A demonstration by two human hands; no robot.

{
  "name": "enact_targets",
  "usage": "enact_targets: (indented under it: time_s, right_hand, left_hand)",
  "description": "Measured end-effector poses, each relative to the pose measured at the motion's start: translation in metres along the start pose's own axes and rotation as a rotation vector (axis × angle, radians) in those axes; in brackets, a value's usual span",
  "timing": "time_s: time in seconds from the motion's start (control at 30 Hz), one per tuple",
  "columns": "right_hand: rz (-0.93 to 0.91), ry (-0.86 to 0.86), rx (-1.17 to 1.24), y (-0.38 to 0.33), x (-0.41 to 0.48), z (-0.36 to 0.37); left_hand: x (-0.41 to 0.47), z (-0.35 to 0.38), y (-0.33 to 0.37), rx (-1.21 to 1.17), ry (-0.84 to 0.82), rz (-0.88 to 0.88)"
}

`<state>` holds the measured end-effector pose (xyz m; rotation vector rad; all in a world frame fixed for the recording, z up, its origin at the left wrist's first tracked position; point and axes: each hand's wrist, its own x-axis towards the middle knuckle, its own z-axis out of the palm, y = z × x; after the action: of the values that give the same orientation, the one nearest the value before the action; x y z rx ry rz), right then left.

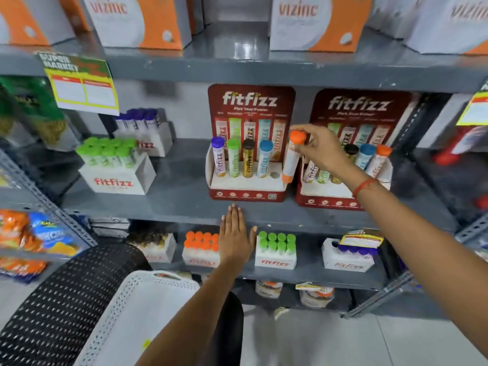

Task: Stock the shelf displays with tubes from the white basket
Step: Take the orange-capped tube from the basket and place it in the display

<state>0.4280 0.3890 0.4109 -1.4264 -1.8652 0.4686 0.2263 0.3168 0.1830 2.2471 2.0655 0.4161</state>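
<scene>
My right hand (pixel 320 149) grips an orange-capped white tube (pixel 291 158) by its top, tilted, its base hovering just right of the vacant hole (pixel 275 175) in the left red fitfizz display (pixel 248 190). That display holds purple, green, black and blue capped tubes. A second red display (pixel 340 199) to the right holds several tubes, partly hidden by my right arm. My left hand (pixel 235 237) lies flat with fingers together against the shelf's front edge (pixel 158 215), holding nothing. The white basket (pixel 137 313) sits low at the bottom centre; its inside is hidden.
White fitfizz boxes with green caps (pixel 116 167) and purple caps (pixel 144 133) stand left on the same shelf. Below are boxes with orange (pixel 202 249), green (pixel 276 250) and purple caps (pixel 348 256). A black perforated basket (pixel 52 299) sits bottom left. Orange-white cartons (pixel 137 19) fill the top shelf.
</scene>
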Motion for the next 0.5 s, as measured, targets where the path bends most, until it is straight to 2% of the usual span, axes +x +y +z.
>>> enact_targets:
  time_s: [0.23,0.33,0.5]
  right_hand:
    - [0.198,-0.129,0.007,-0.006,0.019,-0.013]
    - [0.202,-0.115,0.013,-0.003,0.025,-0.008]
    - [0.162,-0.084,-0.271,-0.007,0.033,-0.005]
  left_hand:
    - [0.001,0.003,0.000,0.036,-0.026,-0.013]
    - [0.001,0.002,-0.002,0.056,-0.033,-0.002]
    - [0.000,0.001,-0.003,0.028,-0.017,0.000]
